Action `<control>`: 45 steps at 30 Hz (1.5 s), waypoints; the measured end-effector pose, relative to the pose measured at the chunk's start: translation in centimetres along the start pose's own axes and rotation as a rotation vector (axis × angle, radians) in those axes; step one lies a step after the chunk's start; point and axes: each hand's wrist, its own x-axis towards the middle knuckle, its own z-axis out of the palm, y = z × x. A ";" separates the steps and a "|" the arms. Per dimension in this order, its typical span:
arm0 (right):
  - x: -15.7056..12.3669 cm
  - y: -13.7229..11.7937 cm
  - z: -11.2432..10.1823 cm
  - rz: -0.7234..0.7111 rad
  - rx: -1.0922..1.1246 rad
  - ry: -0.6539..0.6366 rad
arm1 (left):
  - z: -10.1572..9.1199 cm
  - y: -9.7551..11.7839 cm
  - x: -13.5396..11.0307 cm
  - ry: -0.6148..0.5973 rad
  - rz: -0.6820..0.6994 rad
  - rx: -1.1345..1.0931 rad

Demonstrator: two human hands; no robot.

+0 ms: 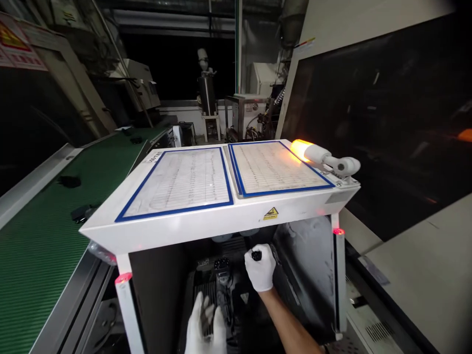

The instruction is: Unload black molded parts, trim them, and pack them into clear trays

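White gloves cover both hands, which are inside the dark bay under the white-topped machine. My right hand point(260, 269) is closed around a small black part point(256, 255), whose exact kind I cannot make out. Lower and to the left, my left hand point(205, 324) has its fingers apart and nothing between them. Just beyond the left hand stands a black fixture point(222, 268) with a shiny dark top. Shadow hides much of the bay floor around it.
Two blue-framed sheets point(180, 182) lie on the white top point(165, 228). An orange lamp point(304, 150) glows at its right corner. Posts with red lights point(123, 278) flank the opening. On the left, a green conveyor belt point(40, 246) carries several black parts point(69, 181).
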 end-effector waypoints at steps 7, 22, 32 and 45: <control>-0.2 -0.2 0.6 -0.106 -0.028 0.090 | 8.1 3.4 6.0 0.185 0.684 0.330; 0.4 -0.3 0.0 -0.189 -0.087 0.042 | 10.1 1.1 7.8 0.310 0.755 0.375; 0.3 0.1 -0.4 -0.218 -0.102 0.029 | 9.7 1.6 8.1 0.269 0.786 0.344; -0.1 1.3 -0.5 -0.254 -0.189 0.016 | 6.5 6.1 6.0 0.197 0.845 0.209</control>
